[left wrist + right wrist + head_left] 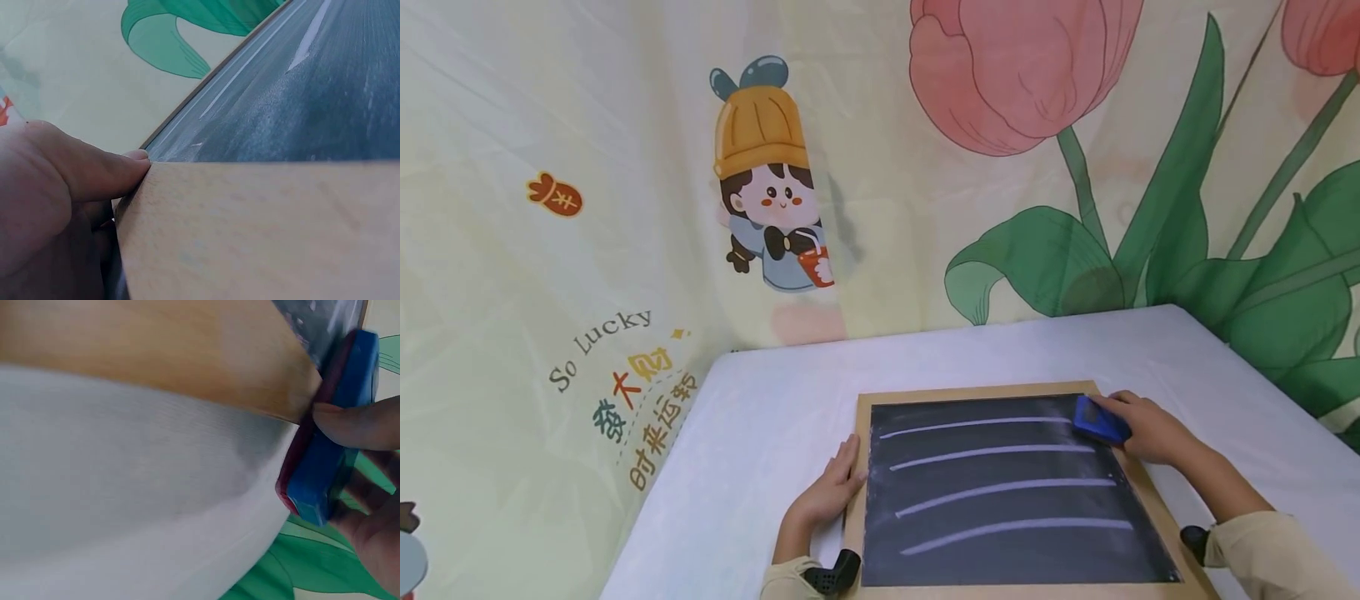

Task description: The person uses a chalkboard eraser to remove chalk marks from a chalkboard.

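A chalkboard (992, 504) with a pale wooden frame lies on the white table, with several curved chalk lines across its dark surface. At its upper right corner my right hand (1150, 427) grips a blue board eraser (1097, 421). The eraser's dark red pad (299, 453) faces the board and frame in the right wrist view, the thumb on its blue body. My left hand (829, 487) holds the frame's left edge. In the left wrist view its thumb (103, 172) presses the frame's edge, while the other fingers are partly hidden below.
White cloth covers the table (775, 400) around the board. Behind it hangs a printed backdrop (880, 167) with tulips, a cartoon figure and lettering. Black wrist devices (838, 573) sit on both forearms.
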A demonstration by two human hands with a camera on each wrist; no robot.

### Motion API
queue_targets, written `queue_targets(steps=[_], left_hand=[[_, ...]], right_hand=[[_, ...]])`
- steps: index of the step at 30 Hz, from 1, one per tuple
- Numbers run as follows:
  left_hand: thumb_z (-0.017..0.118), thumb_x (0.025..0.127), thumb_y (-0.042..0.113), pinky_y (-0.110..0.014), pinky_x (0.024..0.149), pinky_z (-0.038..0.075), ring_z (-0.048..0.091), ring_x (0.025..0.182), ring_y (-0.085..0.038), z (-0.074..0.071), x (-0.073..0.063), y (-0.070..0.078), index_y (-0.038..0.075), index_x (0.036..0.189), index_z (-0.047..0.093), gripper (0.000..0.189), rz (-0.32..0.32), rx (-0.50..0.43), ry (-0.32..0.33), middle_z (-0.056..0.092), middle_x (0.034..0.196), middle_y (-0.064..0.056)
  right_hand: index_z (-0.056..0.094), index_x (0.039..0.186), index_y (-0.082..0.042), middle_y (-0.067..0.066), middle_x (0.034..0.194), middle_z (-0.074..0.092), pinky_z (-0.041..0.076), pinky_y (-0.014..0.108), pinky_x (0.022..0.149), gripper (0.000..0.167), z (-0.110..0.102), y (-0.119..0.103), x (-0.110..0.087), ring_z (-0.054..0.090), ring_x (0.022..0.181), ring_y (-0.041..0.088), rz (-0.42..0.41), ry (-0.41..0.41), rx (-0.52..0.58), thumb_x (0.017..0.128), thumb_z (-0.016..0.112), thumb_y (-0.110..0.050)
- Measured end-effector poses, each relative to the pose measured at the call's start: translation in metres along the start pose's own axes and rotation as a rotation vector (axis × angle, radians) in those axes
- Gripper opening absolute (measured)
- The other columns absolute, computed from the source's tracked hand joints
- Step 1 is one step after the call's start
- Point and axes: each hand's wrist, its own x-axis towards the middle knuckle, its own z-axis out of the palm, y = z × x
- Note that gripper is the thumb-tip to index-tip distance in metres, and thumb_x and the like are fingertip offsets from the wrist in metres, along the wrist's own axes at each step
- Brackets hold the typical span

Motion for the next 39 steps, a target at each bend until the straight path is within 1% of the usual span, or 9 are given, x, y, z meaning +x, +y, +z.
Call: queue_targets(steps=[5,8,13,18,24,29,32,37,39], left_hand=[[0.042,0.096,0.022,-0.055,0.112,0.000,-0.002,0.140,-0.039,0.001,-0.002,-0.001,0.001,0.146,0.009,0.063,-0.021,0.002,-0.016,0.004,0.152,-0.021],[0.041,0.096,0.020,-0.053,0.112,0.001,-0.002,0.140,-0.037,-0.001,0.003,0.000,0.001,0.146,0.009,0.062,-0.019,0.010,-0.011,0.004,0.152,-0.020],[0.041,0.096,0.018,-0.051,0.113,0.002,-0.001,0.141,-0.034,-0.010,0.012,0.001,0.002,0.146,0.008,0.062,-0.009,0.030,0.023,0.004,0.153,-0.018],[0.041,0.097,0.019,-0.050,0.114,0.001,-0.003,0.141,-0.032,-0.010,0.012,0.003,0.003,0.146,0.006,0.062,-0.026,0.038,-0.011,0.002,0.153,-0.016],[0.040,0.097,0.020,-0.049,0.114,0.002,-0.002,0.141,-0.032,-0.005,0.008,0.004,0.003,0.146,0.006,0.062,-0.037,0.043,-0.017,0.003,0.153,-0.016],[0.040,0.097,0.019,-0.049,0.114,0.002,-0.002,0.141,-0.032,-0.005,0.009,0.002,0.002,0.146,0.006,0.062,-0.031,0.053,-0.025,0.003,0.153,-0.016],[0.039,0.097,0.019,-0.049,0.114,0.002,-0.002,0.141,-0.033,-0.006,0.010,0.002,0.001,0.146,0.006,0.062,-0.021,0.055,-0.030,0.002,0.153,-0.017],[0.039,0.097,0.019,-0.048,0.114,0.001,-0.003,0.141,-0.032,-0.007,0.011,0.003,0.001,0.146,0.005,0.062,-0.015,0.048,-0.037,0.002,0.153,-0.016],[0.039,0.097,0.019,-0.048,0.114,0.001,-0.003,0.142,-0.031,-0.007,0.010,0.003,0.002,0.146,0.005,0.062,-0.018,0.042,-0.040,0.002,0.154,-0.015]], right_hand=[[0.051,0.123,0.004,0.028,0.110,0.052,0.048,0.052,0.076,0.065,-0.009,-0.002,0.010,0.052,0.098,0.045,-0.016,-0.144,0.030,0.061,0.070,0.011],[0.052,0.124,0.003,0.027,0.110,0.052,0.048,0.051,0.077,0.070,-0.015,0.000,0.019,0.053,0.098,0.044,0.000,-0.194,0.044,0.058,0.073,0.011],[0.050,0.128,-0.001,0.029,0.116,0.051,0.046,0.055,0.080,0.075,-0.025,0.001,0.032,0.049,0.103,0.049,0.022,-0.206,0.057,0.059,0.079,0.002],[0.049,0.129,-0.001,0.030,0.119,0.049,0.045,0.057,0.081,0.076,-0.027,0.003,0.031,0.047,0.106,0.051,0.036,-0.218,0.071,0.060,0.081,-0.004],[0.048,0.129,-0.001,0.032,0.122,0.047,0.043,0.059,0.082,0.075,-0.022,0.002,0.026,0.044,0.108,0.053,0.056,-0.243,0.089,0.061,0.079,-0.002],[0.046,0.131,-0.002,0.034,0.126,0.042,0.039,0.063,0.086,0.077,-0.022,0.000,0.029,0.038,0.112,0.057,0.086,-0.282,0.099,0.061,0.078,-0.001],[0.046,0.131,-0.002,0.034,0.127,0.040,0.038,0.064,0.086,0.077,-0.021,-0.002,0.031,0.036,0.112,0.058,0.091,-0.287,0.094,0.062,0.077,0.000],[0.045,0.132,-0.003,0.035,0.127,0.040,0.042,0.062,0.084,0.077,-0.014,-0.012,0.041,0.039,0.111,0.057,0.073,-0.275,0.128,0.062,0.077,0.002],[0.045,0.132,-0.003,0.034,0.127,0.041,0.042,0.061,0.085,0.078,-0.011,-0.018,0.046,0.040,0.111,0.055,0.047,-0.272,0.144,0.061,0.078,0.001]])
